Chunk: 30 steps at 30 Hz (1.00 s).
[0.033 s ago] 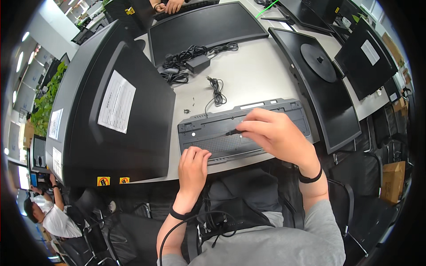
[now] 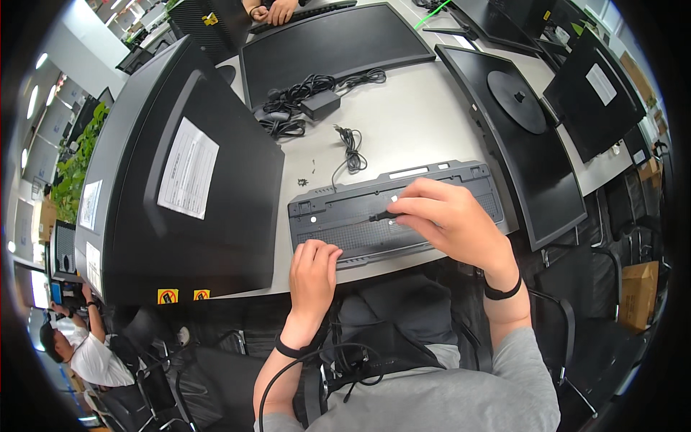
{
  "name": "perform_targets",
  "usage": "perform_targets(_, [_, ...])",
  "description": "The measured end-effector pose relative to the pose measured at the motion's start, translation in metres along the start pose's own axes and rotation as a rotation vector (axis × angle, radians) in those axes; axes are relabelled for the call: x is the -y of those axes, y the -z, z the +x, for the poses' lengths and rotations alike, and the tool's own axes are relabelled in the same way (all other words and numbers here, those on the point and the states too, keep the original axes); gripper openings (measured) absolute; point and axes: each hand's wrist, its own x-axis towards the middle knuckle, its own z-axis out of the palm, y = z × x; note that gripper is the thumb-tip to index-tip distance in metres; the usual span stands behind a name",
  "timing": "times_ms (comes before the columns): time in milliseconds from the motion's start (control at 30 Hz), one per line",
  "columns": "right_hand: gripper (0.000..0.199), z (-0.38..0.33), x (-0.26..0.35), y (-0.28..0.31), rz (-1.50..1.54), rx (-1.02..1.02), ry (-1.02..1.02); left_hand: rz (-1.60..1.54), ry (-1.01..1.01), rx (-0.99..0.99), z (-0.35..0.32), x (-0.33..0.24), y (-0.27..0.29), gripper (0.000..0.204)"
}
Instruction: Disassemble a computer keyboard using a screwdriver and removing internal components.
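A black keyboard (image 2: 353, 204) lies upside down along the near edge of the table, its underside facing up. Its thin cable (image 2: 352, 153) is bundled just beyond it. My left hand (image 2: 314, 272) grips the keyboard's near left edge, fingers bent over the rim. Above the middle of the underside, my right hand (image 2: 450, 219) pinches a slim black tool (image 2: 378, 217) that looks like a small screwdriver, its narrow end pointing left. I cannot tell whether the tool touches the keyboard. Several tiny dark pieces, perhaps screws (image 2: 302, 182), lie left of the cable.
A large black computer case (image 2: 237, 165) stands close on the left. Black cables with a power adapter (image 2: 321, 106) lie farther back, before a monitor (image 2: 331, 47). Another monitor (image 2: 533, 173) lies to the right. Another person's hands (image 2: 276, 12) rest at the far side.
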Motion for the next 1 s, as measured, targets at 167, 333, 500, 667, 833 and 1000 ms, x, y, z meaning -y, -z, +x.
perform_targets(167, [0.022, -0.032, -0.024, -0.007, 0.104, -0.118, -0.117, 0.009, 0.026, 0.009, 0.004, -0.002, 0.000, 0.009])
perform_targets(333, [0.020, -0.057, -0.042, -0.032, 0.246, -0.137, -0.236, 0.082, 0.049, 0.059, 0.013, -0.007, -0.001, 0.010])
perform_targets(500, [0.020, -0.075, -0.054, -0.049, 0.431, -0.164, -0.399, 0.011, 0.196, 0.022, 0.030, -0.008, 0.012, 0.009])
perform_targets(667, [0.019, -0.088, -0.063, -0.050, 0.503, -0.155, -0.387, 0.111, 0.067, -0.112, 0.076, 0.025, 0.016, 0.009])
perform_targets(833, [0.019, -0.093, -0.067, -0.054, 0.512, -0.188, -0.336, 0.118, 0.266, 0.013, 0.091, 0.042, 0.001, 0.015])
perform_targets(1000, [0.020, -0.101, -0.069, -0.050, 0.527, -0.188, -0.323, 0.160, 0.250, -0.025, 0.097, 0.047, 0.001, 0.011])
